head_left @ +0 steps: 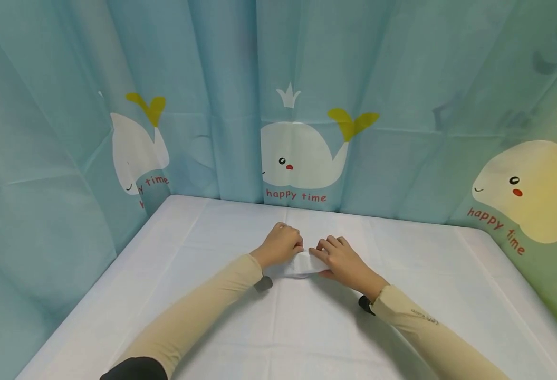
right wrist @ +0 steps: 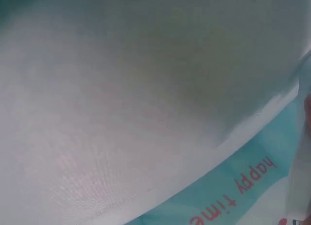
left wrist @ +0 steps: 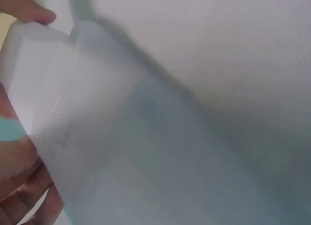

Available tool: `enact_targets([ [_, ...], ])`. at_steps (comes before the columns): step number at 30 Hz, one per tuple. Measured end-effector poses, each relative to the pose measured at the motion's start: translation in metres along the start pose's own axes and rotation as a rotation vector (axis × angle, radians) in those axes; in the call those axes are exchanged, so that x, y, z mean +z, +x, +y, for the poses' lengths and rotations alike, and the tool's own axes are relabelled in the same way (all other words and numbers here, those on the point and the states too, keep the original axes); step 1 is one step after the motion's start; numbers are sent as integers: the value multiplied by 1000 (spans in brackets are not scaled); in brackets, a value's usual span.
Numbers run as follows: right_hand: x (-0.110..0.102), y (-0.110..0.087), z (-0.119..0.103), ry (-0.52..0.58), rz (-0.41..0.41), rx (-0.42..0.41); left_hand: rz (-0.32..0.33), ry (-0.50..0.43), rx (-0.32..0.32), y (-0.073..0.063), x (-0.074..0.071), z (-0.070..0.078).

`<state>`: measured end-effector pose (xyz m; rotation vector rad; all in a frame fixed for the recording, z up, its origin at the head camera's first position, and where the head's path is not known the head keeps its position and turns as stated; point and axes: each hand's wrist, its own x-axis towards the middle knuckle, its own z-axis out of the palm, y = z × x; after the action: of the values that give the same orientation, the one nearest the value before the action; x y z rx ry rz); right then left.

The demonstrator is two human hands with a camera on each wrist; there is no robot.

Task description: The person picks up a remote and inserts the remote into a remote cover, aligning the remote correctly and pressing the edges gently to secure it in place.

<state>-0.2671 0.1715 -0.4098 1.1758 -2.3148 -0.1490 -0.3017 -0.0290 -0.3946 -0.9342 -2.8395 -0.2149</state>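
Between the two hands is a small folded piece of white paper (head_left: 302, 264), held close over the white table. My left hand (head_left: 280, 244) grips its left end with the fingers bent over. On the other side, my right hand (head_left: 340, 262) pinches the right end, the thumb below and fingers above. Seen from the left wrist, the white paper (left wrist: 53, 84) shows a crease and a notch at its top, with fingers (left wrist: 19, 186) along its left edge. Only a strip of white paper (right wrist: 299, 181) enters the right wrist view, at its right edge.
A white cloth covers the table (head_left: 221, 327). Behind it and at both sides hangs a blue-green curtain (head_left: 231, 105) printed with whales and "happy time". Dark wrist-camera parts show under the right sleeve (head_left: 416, 322), and a grey one lies by the left wrist.
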Motion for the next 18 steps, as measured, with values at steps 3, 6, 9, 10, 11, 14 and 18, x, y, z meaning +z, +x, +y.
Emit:
enact_targets([
  [3,1,1,0,-2,-12,7,12,-38,-25,-2,2,1],
  [6,1,2,-1,36,-47,55,29,-51,-54,-6,4,-1],
  [9,0,2,-2,97,-91,128,63,11,-64,-16,4,-4],
  [10,0,1,-2,116,-102,155,75,44,-61,-19,4,-5],
  [11,0,1,-2,131,-111,179,86,82,-54,-24,4,-6],
  [14,0,0,-1,183,-124,244,113,180,9,-36,2,-7],
  [18,-2,1,0,244,-128,284,146,277,109,-45,1,-7],
])
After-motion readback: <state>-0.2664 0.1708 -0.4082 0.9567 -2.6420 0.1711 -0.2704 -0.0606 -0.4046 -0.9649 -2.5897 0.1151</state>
